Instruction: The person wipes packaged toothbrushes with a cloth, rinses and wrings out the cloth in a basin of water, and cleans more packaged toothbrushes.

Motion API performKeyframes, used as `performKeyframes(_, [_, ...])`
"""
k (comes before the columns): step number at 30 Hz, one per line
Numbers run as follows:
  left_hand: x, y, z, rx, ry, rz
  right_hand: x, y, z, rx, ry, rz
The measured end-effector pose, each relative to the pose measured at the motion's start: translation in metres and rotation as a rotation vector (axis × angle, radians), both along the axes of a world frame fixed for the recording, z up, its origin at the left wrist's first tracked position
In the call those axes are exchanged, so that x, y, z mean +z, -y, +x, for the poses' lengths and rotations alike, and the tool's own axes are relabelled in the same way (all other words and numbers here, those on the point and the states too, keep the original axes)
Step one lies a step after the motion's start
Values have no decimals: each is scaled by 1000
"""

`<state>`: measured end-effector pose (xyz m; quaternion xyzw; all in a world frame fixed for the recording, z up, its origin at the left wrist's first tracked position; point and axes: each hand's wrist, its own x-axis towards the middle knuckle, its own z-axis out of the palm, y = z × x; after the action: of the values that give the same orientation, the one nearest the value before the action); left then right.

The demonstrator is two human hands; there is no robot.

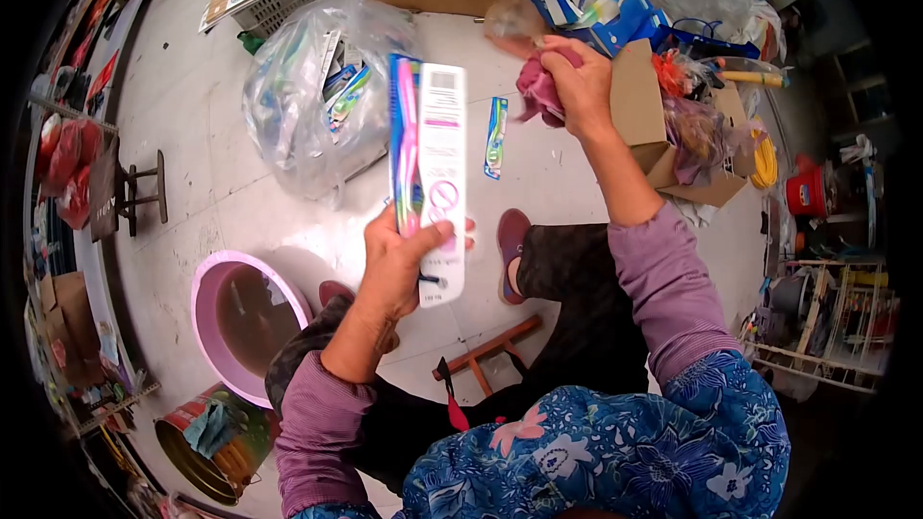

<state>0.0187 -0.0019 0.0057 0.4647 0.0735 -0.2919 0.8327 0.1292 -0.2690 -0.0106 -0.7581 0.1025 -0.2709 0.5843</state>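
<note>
My left hand (392, 264) grips a packaged toothbrush (444, 149) near its lower end, thumb across the white printed card. A pink handle shows along the pack's left side. Bunched in my right hand (585, 86) is a dark pink cloth (538, 91), held to the right of the pack and apart from it. Between the hands, another toothbrush pack (495, 139) in blue and green lies on the floor. A large clear plastic bag (279, 125) with several similar packs inside sits beyond my left hand.
A pink basin (204, 312) of murky water stands at the left, beside a metal tin (178, 437) with a cloth on its rim. An opened cardboard box (635, 101) is at the right. Small wooden stools (144, 187) and crowded shelves (87, 135) line the left side.
</note>
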Motion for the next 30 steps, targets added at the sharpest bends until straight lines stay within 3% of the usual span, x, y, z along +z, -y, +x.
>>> performKeyframes(4, [-6, 2, 7, 65, 15, 10, 15, -37, -39, 431, -326, 238])
performKeyframes(7, [-26, 9, 3, 120, 188, 164, 11, -73, -59, 680, -557, 484])
performKeyframes(9, [-27, 9, 1, 30, 405, 439, 28, -86, -69, 759, -627, 589])
performKeyframes(11, [-32, 9, -2, -2, 448, 517, 24, -88, -72, 700, -668, 580])
performKeyframes(13, [-49, 9, -1, 91, 1060, 805, 19, -91, -72, 640, -708, 572])
performKeyframes(14, [-45, 8, -4, -38, 932, 844, 17, -94, -72, 675, -701, 543])
performKeyframes(16, [-42, 11, -8, -62, 954, 884, 0, -95, -71, 625, -705, 425])
performKeyframes(19, [-48, 11, -9, -64, 1005, 901, 15, -92, -70, 665, -697, 484])
performKeyframes(23, [-46, 10, -4, -48, 799, 662, 15, -87, -67, 656, -671, 543])
performKeyframes(25, [-17, 11, 0, -19, 267, 178, 15, -85, -66, 696, -630, 575])
performKeyframes(27, [-16, 5, 3, 2, 163, 182, 19, -86, -68, 687, -615, 572])
performKeyframes(29, [-10, 0, 7, -150, 9, 111, 20, -85, -68, 715, -637, 608])
performKeyframes(30, [-9, 3, 5, -104, 62, 125, 21, -85, -69, 713, -636, 609])
